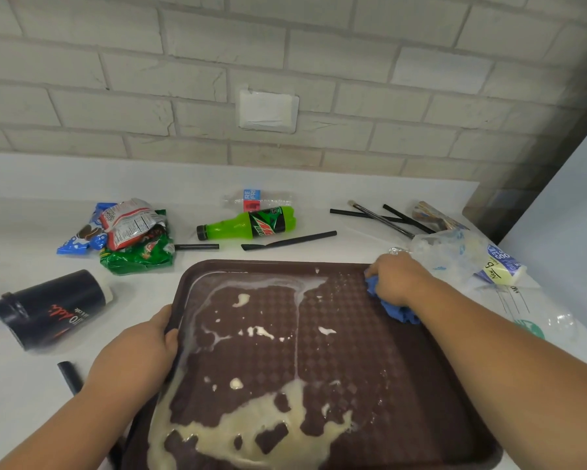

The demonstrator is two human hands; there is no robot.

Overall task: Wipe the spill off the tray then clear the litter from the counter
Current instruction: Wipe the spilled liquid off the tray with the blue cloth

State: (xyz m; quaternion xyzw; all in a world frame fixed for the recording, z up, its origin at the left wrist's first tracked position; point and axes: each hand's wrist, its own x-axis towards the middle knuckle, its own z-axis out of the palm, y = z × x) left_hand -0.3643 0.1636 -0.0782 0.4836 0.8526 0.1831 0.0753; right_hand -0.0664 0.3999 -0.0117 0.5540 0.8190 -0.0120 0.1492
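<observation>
A brown textured tray (404, 385) lies on the white counter in front of me. A creamy white spill (261, 425) covers its near left part and runs in streaks along its left and far sides. My left hand (139, 354) grips the tray's left rim. My right hand (395, 278) holds a crumpled blue cloth (397, 310) and presses it on the tray's far right corner.
Litter lies around the tray: snack wrappers (129, 232) at far left, a green soda bottle (248, 223), a clear bottle (258, 198), black straws (288, 240), a black cup (51, 308) on its side, clear plastic bags (468, 262) at right. A brick wall stands behind.
</observation>
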